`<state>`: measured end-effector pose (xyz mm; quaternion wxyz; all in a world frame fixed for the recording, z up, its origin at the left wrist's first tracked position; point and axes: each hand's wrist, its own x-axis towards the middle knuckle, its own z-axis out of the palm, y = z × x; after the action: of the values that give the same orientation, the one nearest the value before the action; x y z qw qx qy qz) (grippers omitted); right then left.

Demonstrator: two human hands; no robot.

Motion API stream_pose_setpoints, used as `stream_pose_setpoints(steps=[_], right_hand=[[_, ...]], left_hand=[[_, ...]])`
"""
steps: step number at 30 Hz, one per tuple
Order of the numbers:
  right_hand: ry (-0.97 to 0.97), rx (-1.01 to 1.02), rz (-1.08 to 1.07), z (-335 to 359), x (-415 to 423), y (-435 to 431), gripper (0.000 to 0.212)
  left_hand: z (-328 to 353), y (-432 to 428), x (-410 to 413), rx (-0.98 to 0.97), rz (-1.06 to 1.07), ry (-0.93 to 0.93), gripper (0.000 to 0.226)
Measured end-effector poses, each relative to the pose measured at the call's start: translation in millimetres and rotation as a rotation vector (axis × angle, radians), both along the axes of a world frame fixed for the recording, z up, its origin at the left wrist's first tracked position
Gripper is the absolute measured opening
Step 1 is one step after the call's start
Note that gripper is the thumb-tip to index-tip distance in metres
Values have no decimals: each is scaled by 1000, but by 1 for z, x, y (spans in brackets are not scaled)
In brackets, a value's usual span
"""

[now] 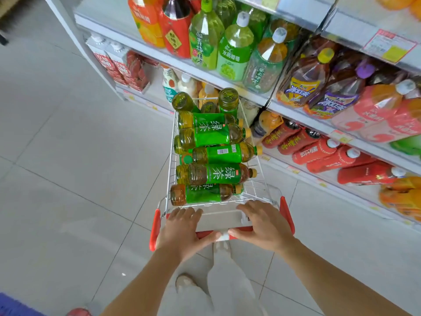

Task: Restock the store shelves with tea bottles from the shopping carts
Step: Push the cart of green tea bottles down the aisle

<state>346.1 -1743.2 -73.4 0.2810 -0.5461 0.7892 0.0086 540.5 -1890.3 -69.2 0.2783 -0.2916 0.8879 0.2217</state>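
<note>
A white wire shopping cart (pixel 169 160) stands on the pale tiled floor (pixel 68 156), and everything else is placed from it. Both hands are closed around the cart's red handle bar (pixel 241 229) at its near end: the left hand (pixel 182 231) grips the left part of the bar, the right hand (pixel 264 226) grips the right part, their thumbs almost meeting at a white tag in the middle of the bar. Neither hand holds a bottle.

Inside the cart's basket lie the tea bottles (pixel 214 153), green-labelled with yellow caps, stacked on their sides across the basket with most caps toward the cart's right side. At the far end of the basket a few more bottles (pixel 228 99) show their bottoms toward the camera.

To the right of the cart and past its far end runs the store shelf (pixel 296 119), its levels crowded with large drink bottles: green ones (pixel 235 51) above the cart's far end, brown iced-tea bottles (pixel 305 80) further right, and red bottles (pixel 319 151) lying on the lower level just beside the cart's right side. Below the handle, on the near side of the cart, the person's light trousers and shoes (pixel 184 281) are visible.
</note>
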Motion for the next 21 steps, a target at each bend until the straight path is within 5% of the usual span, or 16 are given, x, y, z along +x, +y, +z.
stream_pose_setpoints(steps=[21], right_hand=[[-107,161,-454,0,103,-67,100]], left_hand=[[2,-129,42,104,-434,69,94]])
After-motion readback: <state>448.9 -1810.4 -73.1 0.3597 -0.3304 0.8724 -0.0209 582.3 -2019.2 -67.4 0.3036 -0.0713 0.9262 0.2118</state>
